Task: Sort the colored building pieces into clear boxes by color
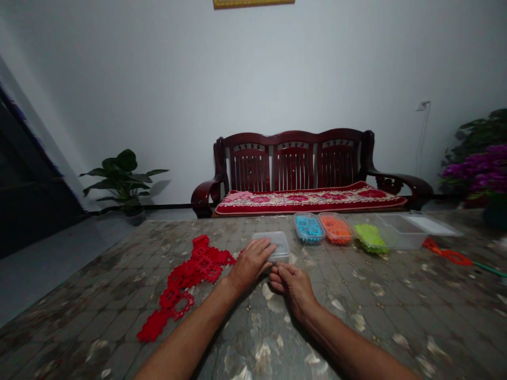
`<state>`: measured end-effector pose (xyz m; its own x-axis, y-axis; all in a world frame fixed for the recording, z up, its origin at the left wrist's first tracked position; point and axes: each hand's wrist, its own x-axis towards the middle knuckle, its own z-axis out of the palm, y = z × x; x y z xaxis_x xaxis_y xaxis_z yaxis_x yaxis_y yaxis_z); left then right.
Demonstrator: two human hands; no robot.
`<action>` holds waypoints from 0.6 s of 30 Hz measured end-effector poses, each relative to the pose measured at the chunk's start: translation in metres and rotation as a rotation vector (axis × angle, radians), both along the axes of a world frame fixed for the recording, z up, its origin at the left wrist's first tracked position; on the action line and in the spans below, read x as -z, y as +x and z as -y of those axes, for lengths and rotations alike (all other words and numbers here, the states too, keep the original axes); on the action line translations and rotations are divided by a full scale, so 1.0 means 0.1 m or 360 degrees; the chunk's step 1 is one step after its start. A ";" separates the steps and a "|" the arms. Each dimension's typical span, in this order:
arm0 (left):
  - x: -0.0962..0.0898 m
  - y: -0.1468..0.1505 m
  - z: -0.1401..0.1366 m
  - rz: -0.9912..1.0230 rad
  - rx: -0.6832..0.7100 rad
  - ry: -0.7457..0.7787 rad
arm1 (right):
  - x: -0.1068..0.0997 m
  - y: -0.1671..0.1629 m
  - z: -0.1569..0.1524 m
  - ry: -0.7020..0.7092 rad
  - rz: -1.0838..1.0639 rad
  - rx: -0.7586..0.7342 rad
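A clear plastic container [281,241] with a whitish lid sits on the table in front of me. My left hand [253,259] lies over its left side, fingers on the lid and thumb down by the near wall, holding it. At the near right corner, my right hand [292,285] is closed in a pinch on the container's edge; the fingertips partly hide that spot. Whether the lid is fully pressed down there, I cannot tell. To the left of the container is a loose pile of red interlocking plastic pieces [202,266], some joined together.
Farther right stand containers of blue pieces [309,228] and orange pieces [336,229], beside green pieces [370,237]. A larger clear bin [404,235] and an orange item [451,255] follow. Behind the patterned table [348,327] stands a wooden bench [293,158].
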<state>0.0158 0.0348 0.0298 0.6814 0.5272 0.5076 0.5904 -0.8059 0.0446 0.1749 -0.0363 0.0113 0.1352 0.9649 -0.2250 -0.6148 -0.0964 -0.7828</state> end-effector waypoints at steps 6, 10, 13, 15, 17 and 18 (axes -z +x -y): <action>-0.02 0.00 0.04 0.0016 0.0021 -0.0020 | 0.05 -0.06 -0.01 0.0061 0.0049 0.0102; -0.02 0.00 0.03 0.0038 0.0035 -0.0024 | 0.08 -0.07 -0.08 0.0088 0.0077 0.0141; -0.01 0.01 0.02 0.0018 0.0009 -0.0019 | 0.09 -0.07 -0.10 0.0095 0.0071 0.0141; 0.00 0.01 0.01 -0.0002 -0.0001 -0.0014 | 0.09 -0.06 -0.10 0.0096 0.0059 0.0129; 0.00 0.00 0.00 -0.0019 0.0010 -0.0011 | 0.08 -0.06 -0.10 0.0091 0.0036 0.0112; 0.00 0.00 -0.01 -0.0027 0.0016 -0.0007 | 0.09 -0.06 -0.11 0.0084 0.0024 0.0107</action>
<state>0.0158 0.0356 0.0295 0.6953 0.5225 0.4935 0.5828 -0.8117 0.0384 0.1693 -0.0255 0.0027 0.2030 0.9640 -0.1715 -0.6065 -0.0136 -0.7949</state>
